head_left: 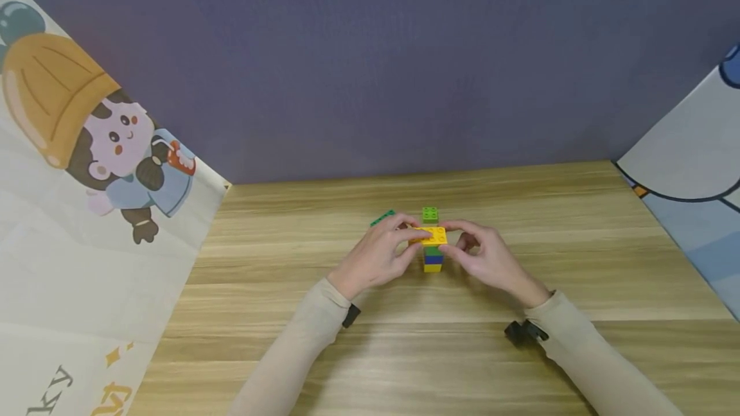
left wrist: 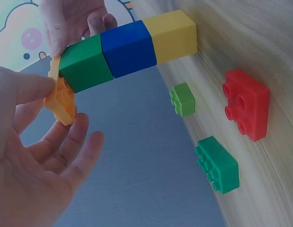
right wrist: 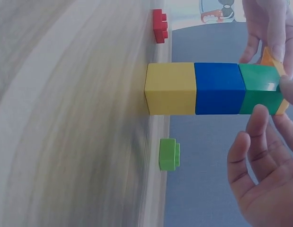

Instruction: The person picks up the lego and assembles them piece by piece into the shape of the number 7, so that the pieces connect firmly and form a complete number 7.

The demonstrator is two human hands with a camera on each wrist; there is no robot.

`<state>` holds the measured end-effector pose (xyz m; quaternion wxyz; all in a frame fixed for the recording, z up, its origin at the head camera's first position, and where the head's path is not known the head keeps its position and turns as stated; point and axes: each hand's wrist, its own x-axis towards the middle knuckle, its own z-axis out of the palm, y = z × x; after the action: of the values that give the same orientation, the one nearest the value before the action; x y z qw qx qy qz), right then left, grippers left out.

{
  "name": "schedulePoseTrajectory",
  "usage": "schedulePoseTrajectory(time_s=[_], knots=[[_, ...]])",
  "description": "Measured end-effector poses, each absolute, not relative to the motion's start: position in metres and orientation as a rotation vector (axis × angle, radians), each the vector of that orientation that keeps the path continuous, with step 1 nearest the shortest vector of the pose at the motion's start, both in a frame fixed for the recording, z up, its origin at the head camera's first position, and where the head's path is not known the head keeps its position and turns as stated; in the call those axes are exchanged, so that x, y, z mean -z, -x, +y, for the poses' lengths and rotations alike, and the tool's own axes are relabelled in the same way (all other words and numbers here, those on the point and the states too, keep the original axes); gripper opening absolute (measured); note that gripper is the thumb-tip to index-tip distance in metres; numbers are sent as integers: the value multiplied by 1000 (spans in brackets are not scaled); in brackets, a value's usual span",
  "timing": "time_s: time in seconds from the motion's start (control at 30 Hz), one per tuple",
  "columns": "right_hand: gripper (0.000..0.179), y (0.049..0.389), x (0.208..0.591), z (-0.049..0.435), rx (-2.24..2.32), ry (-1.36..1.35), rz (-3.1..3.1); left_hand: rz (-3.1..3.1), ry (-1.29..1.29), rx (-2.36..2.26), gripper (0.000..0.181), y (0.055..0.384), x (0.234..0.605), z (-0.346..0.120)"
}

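Note:
A tower of bricks stands upright on the table: a yellow brick [left wrist: 171, 38] at the bottom, a blue brick [left wrist: 128, 49] above it, then a green brick [left wrist: 87, 65]. On top lies a wider orange-yellow brick [head_left: 440, 236] with studs, jutting out past the tower to the left. My left hand [head_left: 376, 252] pinches its overhanging end between thumb and fingers. At the opposite end, my right hand [head_left: 491, 259] holds the same brick with thumb and index finger, its other fingers loose beside the tower. Whether the top brick is fully seated I cannot tell.
Behind the tower sits a small light green brick [head_left: 430, 214]. A longer dark green brick [left wrist: 219, 165] and a red brick [left wrist: 253, 106] lie to the left, the red one hidden from the head view. A dark blue-grey panel [head_left: 370, 69] rises along the table's far edge.

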<state>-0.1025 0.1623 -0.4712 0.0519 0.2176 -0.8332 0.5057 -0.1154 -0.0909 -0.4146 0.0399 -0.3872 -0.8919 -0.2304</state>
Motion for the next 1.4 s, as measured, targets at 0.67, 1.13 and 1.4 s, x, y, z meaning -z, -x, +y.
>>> schedulePoseTrajectory(time_s=[0.67, 1.13, 1.4], knots=[[40, 102, 472, 161, -1456, -629, -2541, -2714, 1189, 682, 30, 115, 416, -91], [37, 104, 471, 157, -1458, -658, -2506, -2721, 1151, 865, 29, 115, 422, -95], [37, 103, 470, 157, -1473, -647, -2507, -2731, 1053, 1061, 49, 115, 429, -100]])
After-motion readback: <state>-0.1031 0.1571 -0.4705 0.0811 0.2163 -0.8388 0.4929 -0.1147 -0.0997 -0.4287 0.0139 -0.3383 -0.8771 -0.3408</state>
